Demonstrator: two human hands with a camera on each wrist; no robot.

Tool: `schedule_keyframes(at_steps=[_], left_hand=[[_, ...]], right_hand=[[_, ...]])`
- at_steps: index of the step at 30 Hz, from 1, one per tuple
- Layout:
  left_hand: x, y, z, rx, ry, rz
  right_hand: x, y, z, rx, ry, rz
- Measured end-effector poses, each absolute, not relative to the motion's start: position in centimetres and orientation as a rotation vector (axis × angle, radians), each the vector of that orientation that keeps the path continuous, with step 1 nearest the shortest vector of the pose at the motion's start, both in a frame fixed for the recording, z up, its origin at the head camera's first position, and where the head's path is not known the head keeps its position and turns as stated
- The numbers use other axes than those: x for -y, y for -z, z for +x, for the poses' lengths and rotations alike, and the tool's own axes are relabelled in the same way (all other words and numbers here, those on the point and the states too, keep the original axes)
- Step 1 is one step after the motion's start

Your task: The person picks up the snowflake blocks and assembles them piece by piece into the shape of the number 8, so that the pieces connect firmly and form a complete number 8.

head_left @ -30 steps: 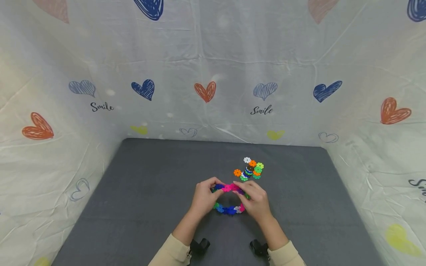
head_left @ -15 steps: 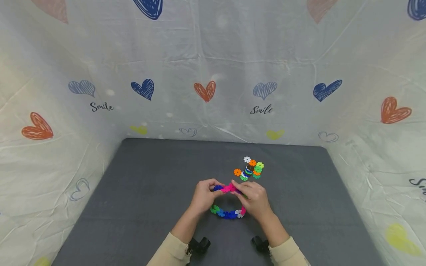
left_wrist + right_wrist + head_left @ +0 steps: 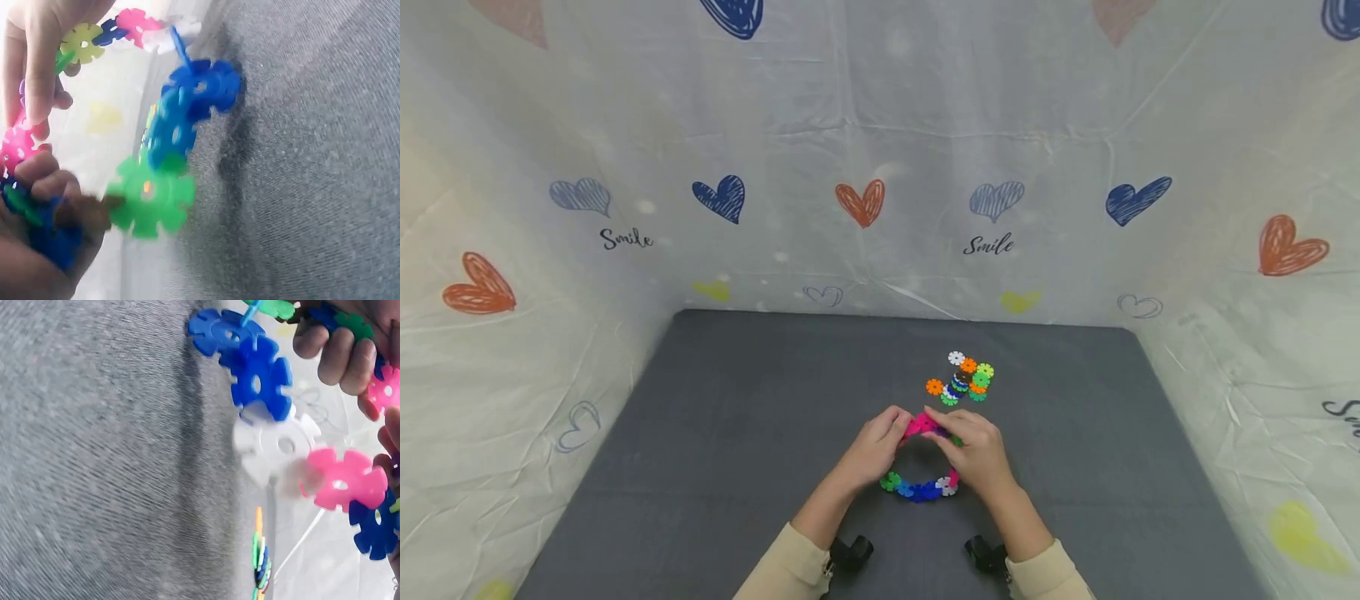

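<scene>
Both hands hold a ring of linked plastic snowflake discs (image 3: pixel 927 491), tilted with its near side low over the table. My left hand (image 3: pixel 871 447) grips the far left stretch, its curled fingers covering blue and green discs. Across from it, thumb and fingers of my right hand (image 3: pixel 979 451) pinch the ring beside bright pink discs (image 3: pixel 921 425), which show between the hands. In the left wrist view a green disc (image 3: pixel 153 197) hangs beside the left fingers. The right wrist view shows a white disc (image 3: pixel 275 444) joined to a pink disc (image 3: pixel 350 479).
A second build of snowflake discs (image 3: pixel 961 383), in orange, green, white and blue, lies beyond the right hand on the dark grey table (image 3: pixel 760 383). A white cloth printed with hearts (image 3: pixel 910 100) surrounds the table at the back and sides.
My left hand has shifted its grip along the ring toward the pink discs, hiding the dark blue ones. The ring's near side has swung slightly toward me. My right hand stays nearly in place.
</scene>
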State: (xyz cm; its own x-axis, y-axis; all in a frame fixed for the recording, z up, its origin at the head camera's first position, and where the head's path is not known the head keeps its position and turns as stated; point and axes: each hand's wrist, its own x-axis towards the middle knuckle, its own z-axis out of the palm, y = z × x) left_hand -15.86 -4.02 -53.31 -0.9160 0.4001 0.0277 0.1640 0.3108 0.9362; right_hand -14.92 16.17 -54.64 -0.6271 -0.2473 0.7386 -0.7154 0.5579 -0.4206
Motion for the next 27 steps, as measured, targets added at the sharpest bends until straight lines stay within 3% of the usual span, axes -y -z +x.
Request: schedule_keyframes(at_steps=[10, 20, 27], left_hand=[[2.6, 52.6, -15.8, -2.855, -1.42, 0.289], [3.4, 53.3, -16.0, -2.449, -1.618, 0.233], [5.2, 55.1, -17.5, -2.06, -1.919, -0.103]], right_hand=[[-14.9, 54.8, -14.4, 2.156, -0.941, 0.766], [-15.0, 54.1, -14.8, 2.276, -0.922, 0.833], [-17.0, 53.9, -15.6, 2.751, -1.118, 0.46]])
